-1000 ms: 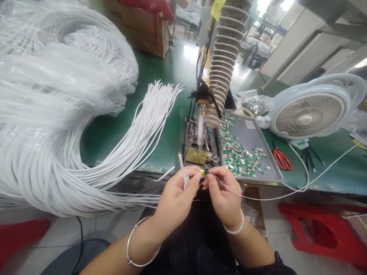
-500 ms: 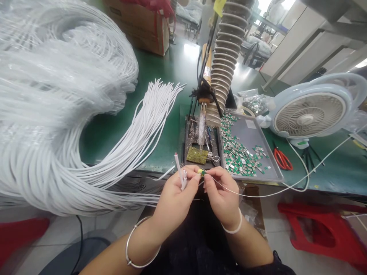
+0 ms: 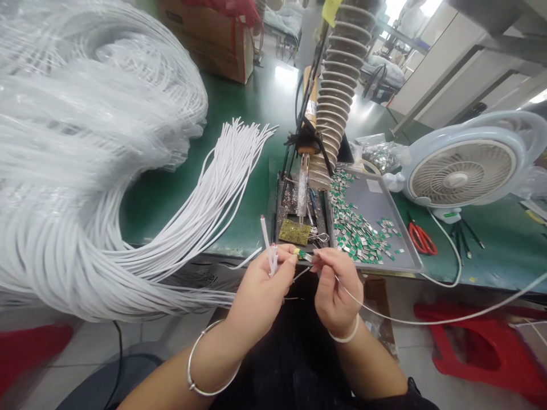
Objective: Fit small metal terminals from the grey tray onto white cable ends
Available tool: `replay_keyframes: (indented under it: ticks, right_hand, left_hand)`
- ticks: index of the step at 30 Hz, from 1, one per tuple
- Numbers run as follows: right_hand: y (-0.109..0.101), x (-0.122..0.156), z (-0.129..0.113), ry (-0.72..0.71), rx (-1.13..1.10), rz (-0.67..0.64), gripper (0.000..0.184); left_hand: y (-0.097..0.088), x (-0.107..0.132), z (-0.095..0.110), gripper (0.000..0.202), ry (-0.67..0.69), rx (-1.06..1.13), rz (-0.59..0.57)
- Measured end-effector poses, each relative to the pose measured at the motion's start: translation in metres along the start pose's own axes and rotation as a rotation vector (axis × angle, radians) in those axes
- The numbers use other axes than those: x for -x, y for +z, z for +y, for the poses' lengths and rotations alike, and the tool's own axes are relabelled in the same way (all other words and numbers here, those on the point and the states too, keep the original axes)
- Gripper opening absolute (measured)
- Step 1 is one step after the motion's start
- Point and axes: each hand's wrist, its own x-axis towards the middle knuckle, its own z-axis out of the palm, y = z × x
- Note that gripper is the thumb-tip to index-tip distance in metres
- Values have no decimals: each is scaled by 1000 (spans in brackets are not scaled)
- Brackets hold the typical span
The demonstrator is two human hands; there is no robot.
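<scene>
My left hand (image 3: 261,290) is closed, pinching a small green circuit chip (image 3: 302,254) at its fingertips, with two white cable ends (image 3: 268,246) sticking up between its fingers. My right hand (image 3: 339,287) is closed on a thin white wire (image 3: 427,320) that trails off to the right; its fingertips meet the chip. Both hands hover just in front of the green bench edge, below a soldering iron (image 3: 302,185) held tip-down in a stand over a yellow sponge (image 3: 294,232).
A huge bundle of white cables (image 3: 85,171) covers the left of the bench. A grey tray (image 3: 376,205) with several green chips lies right of the iron, by a ribbed fume hose (image 3: 337,74). A small fan (image 3: 464,168), red scissors (image 3: 421,238) and a red stool (image 3: 482,347) are to the right.
My right hand has drawn slightly right and down, and the thin wire now sags lower toward the red stool. The left hand has stayed nearly still, holding the chip.
</scene>
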Motion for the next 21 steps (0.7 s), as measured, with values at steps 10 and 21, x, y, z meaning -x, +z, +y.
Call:
replay_keyframes:
  ticks: [10,21]
  right_hand:
    - [-3,-3,2,-90,-4,-105,34]
    - [0,-8,1,-92,21,-85,31]
  left_hand:
    - [4,-5,11,15,-57,163,-28]
    - [5,-4,17,18,-39,200,-24]
